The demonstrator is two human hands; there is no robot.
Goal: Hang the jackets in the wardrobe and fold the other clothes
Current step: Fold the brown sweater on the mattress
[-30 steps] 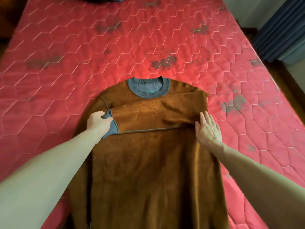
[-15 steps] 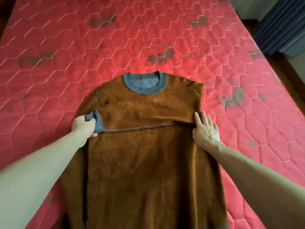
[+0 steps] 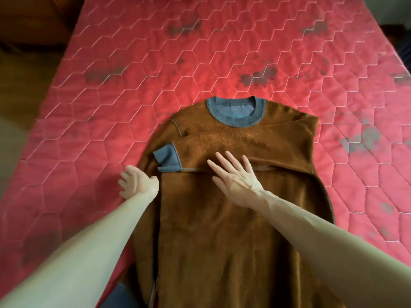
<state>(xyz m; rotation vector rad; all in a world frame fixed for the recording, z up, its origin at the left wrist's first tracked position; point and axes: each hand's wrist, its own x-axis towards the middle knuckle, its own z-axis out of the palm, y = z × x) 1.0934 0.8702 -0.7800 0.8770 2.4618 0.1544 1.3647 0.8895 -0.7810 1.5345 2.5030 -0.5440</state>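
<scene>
A brown sweater (image 3: pixel 233 218) with a grey collar lies flat on a red quilted mattress (image 3: pixel 111 107) at centre frame, one sleeve folded across its chest so the grey cuff (image 3: pixel 166 160) sits at left of centre. The right hand (image 3: pixel 235 181) rests flat and spread on the sleeve's lower edge, gripping nothing, while the left hand (image 3: pixel 138 184), fingers loosely curled and empty, sits at the sweater's left edge just below the cuff. Half a second earlier the left hand pinched that cuff and the right hand pressed the sweater's right edge; since then the left has let go and the right has moved to mid-chest.
</scene>
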